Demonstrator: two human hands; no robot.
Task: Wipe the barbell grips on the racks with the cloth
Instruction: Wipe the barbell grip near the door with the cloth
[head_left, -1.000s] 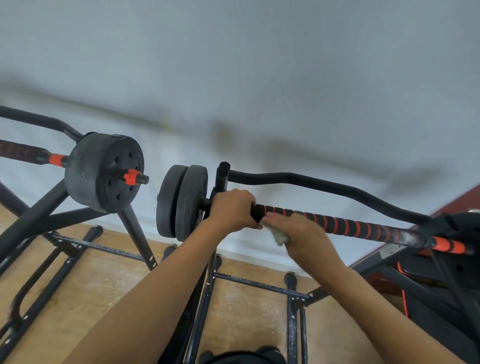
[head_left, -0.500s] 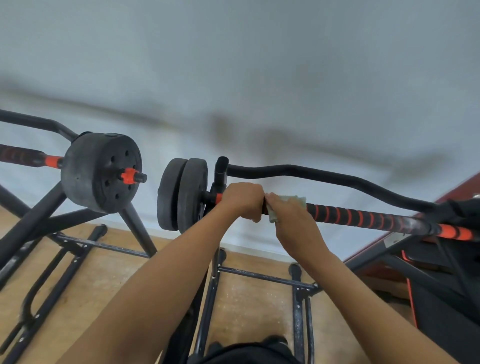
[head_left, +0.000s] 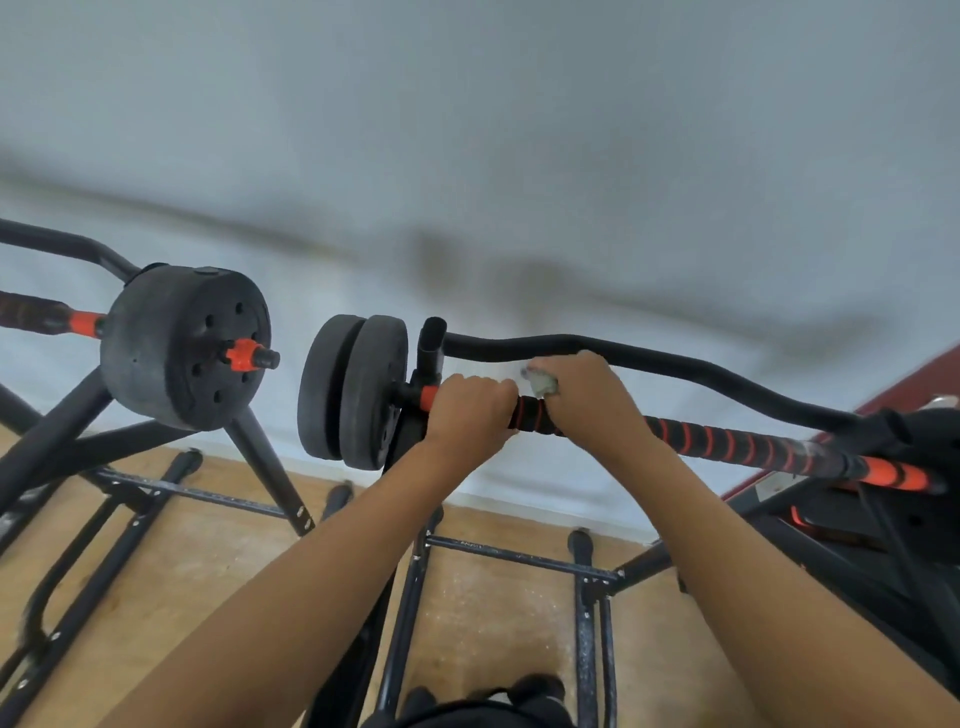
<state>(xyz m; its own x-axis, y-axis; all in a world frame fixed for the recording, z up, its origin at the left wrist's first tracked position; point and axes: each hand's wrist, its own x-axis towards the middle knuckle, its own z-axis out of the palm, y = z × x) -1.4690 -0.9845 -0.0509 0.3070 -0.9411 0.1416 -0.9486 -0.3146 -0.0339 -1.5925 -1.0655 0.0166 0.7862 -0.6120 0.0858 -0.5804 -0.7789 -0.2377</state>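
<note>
A barbell with a black grip banded in orange (head_left: 727, 441) lies across a black rack (head_left: 431, 348), with two black weight plates (head_left: 353, 389) at its left end. My left hand (head_left: 467, 410) grips the bar just right of the plates. My right hand (head_left: 587, 400) is wrapped over the grip beside it, holding a small pale cloth (head_left: 543, 383) against the bar. Only a corner of the cloth shows above my fingers. A second barbell (head_left: 47, 317) with a thick black plate (head_left: 182, 348) sits on another rack at the left.
A curved black rack bar (head_left: 649, 358) runs behind the grip. Black rack legs and crossbars (head_left: 519, 558) stand on the wooden floor (head_left: 156, 571). A pale wall (head_left: 467, 156) is close behind. Dark red and black equipment (head_left: 893, 519) crowds the right edge.
My right hand has rolled over the top of the grip with the cloth, which showed below the bar a second ago and now sits above it. My left hand has kept its hold.
</note>
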